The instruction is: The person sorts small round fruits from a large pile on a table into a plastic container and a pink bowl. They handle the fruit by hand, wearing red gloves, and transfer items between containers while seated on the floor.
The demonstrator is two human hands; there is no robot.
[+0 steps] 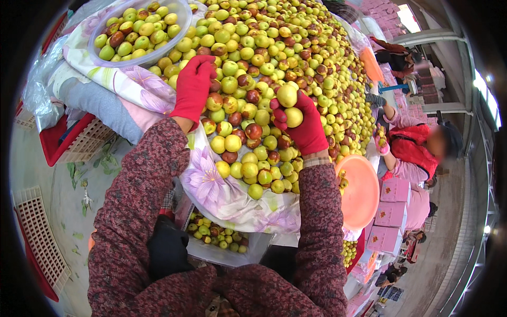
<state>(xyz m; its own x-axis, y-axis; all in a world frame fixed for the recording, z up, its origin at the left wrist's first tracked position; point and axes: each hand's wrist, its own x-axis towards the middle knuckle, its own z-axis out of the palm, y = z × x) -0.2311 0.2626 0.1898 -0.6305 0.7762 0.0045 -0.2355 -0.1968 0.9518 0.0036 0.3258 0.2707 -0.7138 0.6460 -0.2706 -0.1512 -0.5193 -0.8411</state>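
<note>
A broad heap of jujubes (253,130), green-yellow and red-brown, covers a table lined with a floral cloth (210,174). My left hand (196,87), in a red glove, reaches onto the heap's near left part, fingers bent down at some fruit; whether it grips one I cannot tell. My right hand (303,123), gloved in red too, is turned up over the heap and holds yellow-green jujubes (287,96), two of them plainly visible. Beyond my left hand, a clear plastic bowl (93,43) full of jujubes rests on the cloth.
At right lies an orange basin (358,194) with a few jujubes. A co-worker in a red vest (412,142) stands across, near stacked pink boxes (390,214). Below the table edge is a container of jujubes (216,255). Plastic crates (41,233) stand on the floor at left.
</note>
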